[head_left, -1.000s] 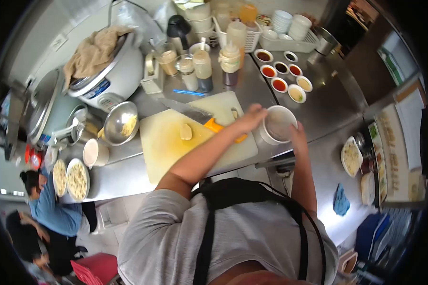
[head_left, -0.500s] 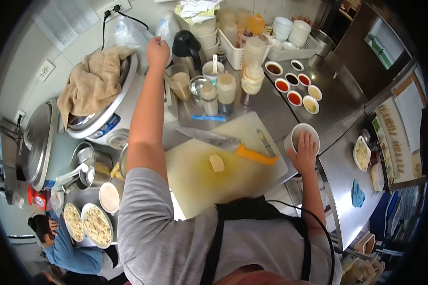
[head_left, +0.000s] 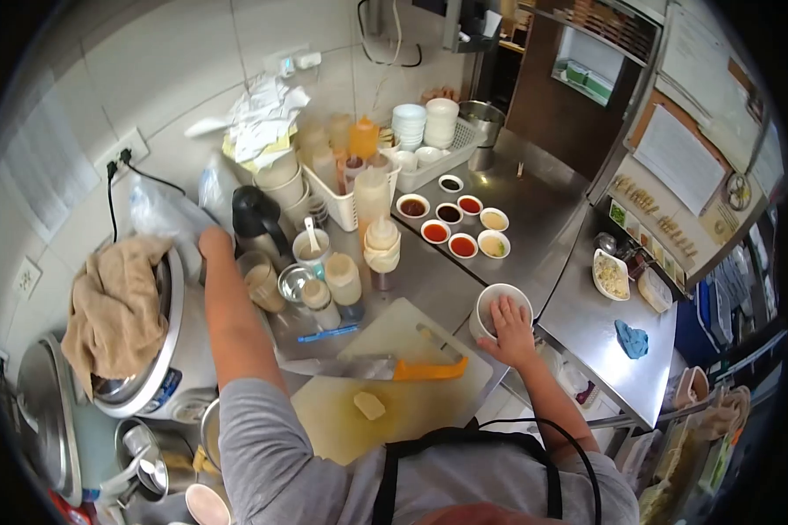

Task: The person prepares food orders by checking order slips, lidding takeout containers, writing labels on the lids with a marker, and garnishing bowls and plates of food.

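At the left, my left hand (head_left: 214, 241) reaches to the clear plastic bag (head_left: 173, 213) beside the towel-covered cooker; its fingers are mostly hidden. My right hand (head_left: 510, 331) holds the near rim of a white bowl (head_left: 524, 299), fingers inside and thumb outside. Between my arms lies a pale cutting board (head_left: 451, 385) with a yellow stain. A knife with an orange handle (head_left: 429, 369) rests across it, blade pointing left. Below the blade sits a small pale yellow block (head_left: 369, 405).
Squeeze bottles (head_left: 342, 278) and a black jug (head_left: 258, 223) stand behind the board. Several sauce dishes (head_left: 462, 245) are on the steel counter. A brown towel (head_left: 118, 306) covers the cooker lid (head_left: 173, 324). A blue cloth (head_left: 631, 339) lies at the right.
The view has shifted, bringing more of the back wall into sight. My left hand remains by the plastic bags, and my right hand stays on the white bowl.
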A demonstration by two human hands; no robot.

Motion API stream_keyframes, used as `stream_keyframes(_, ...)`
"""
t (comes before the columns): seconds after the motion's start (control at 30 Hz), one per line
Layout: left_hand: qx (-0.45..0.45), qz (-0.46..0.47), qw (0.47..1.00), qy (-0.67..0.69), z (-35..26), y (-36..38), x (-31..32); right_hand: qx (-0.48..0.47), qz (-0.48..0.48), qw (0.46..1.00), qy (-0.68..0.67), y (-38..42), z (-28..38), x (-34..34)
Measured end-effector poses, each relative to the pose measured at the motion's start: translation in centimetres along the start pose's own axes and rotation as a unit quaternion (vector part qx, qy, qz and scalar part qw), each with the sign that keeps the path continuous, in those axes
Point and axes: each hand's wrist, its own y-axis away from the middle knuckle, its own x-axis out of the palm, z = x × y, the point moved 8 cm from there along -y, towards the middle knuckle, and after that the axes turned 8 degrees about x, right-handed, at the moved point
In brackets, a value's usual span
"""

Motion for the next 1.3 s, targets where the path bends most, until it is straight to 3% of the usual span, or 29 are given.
stream_keyframes(0.1, -0.030, -0.059, 0.995, 0.079, 0.1, -0.2, -1.1, 0.009, 0.013, 1.000, -0.004, 0.5, -0.1, 0.0)
stream_keyframes(0.23, 0.072, -0.281, 0.956, 0.037, -0.8, 3.7, -11.5, -0.002, 0.008, 1.000, 0.001, 0.2, -0.3, 0.9)
stream_keyframes(0.27, 0.114, -0.267, 0.957, 0.014, -0.6, 4.1, -13.9, -0.007, 0.004, 1.000, 0.005, 0.2, -0.4, 1.2)
stream_keyframes(0.3, 0.088, -0.301, 0.945, 0.099, -0.4, 7.1, -17.8, -0.010, 0.012, 1.000, -0.001, 0.2, -0.4, 1.1)
stream_keyframes(0.37, 0.065, -0.225, 0.909, 0.344, 0.4, 9.4, -20.4, -0.038, -0.014, 0.999, -0.023, 0.3, -0.3, 1.0)
stream_keyframes(0.43, 0.095, -0.194, 0.852, 0.477, -2.1, 14.7, -23.2, -0.053, -0.024, 0.996, -0.062, 0.3, -0.5, 0.8)
stream_keyframes(0.53, 0.145, -0.151, 0.820, 0.533, -6.9, 20.4, -24.3, -0.024, -0.043, 0.979, -0.199, -0.5, -1.5, -0.9)
stream_keyframes(0.6, 0.191, -0.107, 0.810, 0.545, -12.0, 24.7, -23.9, -0.138, -0.150, 0.929, -0.310, -1.1, 0.1, -6.3)
stream_keyframes(0.67, 0.253, -0.029, 0.801, 0.542, -17.9, 28.7, -21.8, -0.077, 0.039, 0.894, -0.440, -1.6, 2.2, -7.9)
stream_keyframes(0.73, 0.318, 0.045, 0.765, 0.558, -23.3, 33.1, -19.3, -0.160, 0.100, 0.858, -0.479, -0.6, 5.6, -9.0)
stream_keyframes(0.77, 0.335, 0.066, 0.779, 0.526, -25.2, 35.0, -17.9, -0.173, 0.172, 0.840, -0.485, 0.3, 6.8, -7.7)
stream_keyframes(0.8, 0.320, 0.094, 0.743, 0.580, -26.9, 36.9, -16.8, -0.188, 0.241, 0.817, -0.490, 1.3, 7.8, -6.4)
stream_keyframes(0.9, 0.249, 0.089, 0.683, 0.681, -28.7, 39.8, -11.8, -0.196, 0.220, 0.773, -0.562, 3.4, 7.1, -5.0)
stream_keyframes(0.97, 0.191, 0.066, 0.667, 0.717, -29.2, 41.5, -7.6, -0.125, 0.196, 0.717, -0.658, 2.9, 4.3, -3.7)
stream_keyframes(1.03, 0.181, 0.239, 0.692, 0.657, -32.0, 44.8, -3.3, -0.092, 0.172, 0.656, -0.729, 2.3, 1.8, -3.7)
stream_keyframes(1.17, 0.192, 0.274, 0.702, 0.629, -37.1, 47.6, -2.6, -0.118, 0.206, 0.691, -0.683, 2.3, -0.6, -3.5)
stream_keyframes(1.23, 0.199, 0.301, 0.716, 0.598, -38.7, 48.1, -2.6, -0.093, 0.290, 0.675, -0.672, 1.8, -1.9, -3.6)
stream_keyframes(1.27, 0.185, 0.331, 0.671, 0.637, -39.7, 48.6, -1.9, -0.080, 0.331, 0.665, -0.665, 1.6, -2.4, -3.3)
stream_keyframes(1.3, 0.171, 0.360, 0.623, 0.673, -40.6, 49.1, -1.3, -0.081, 0.302, 0.686, -0.657, 1.3, -3.2, -3.1)
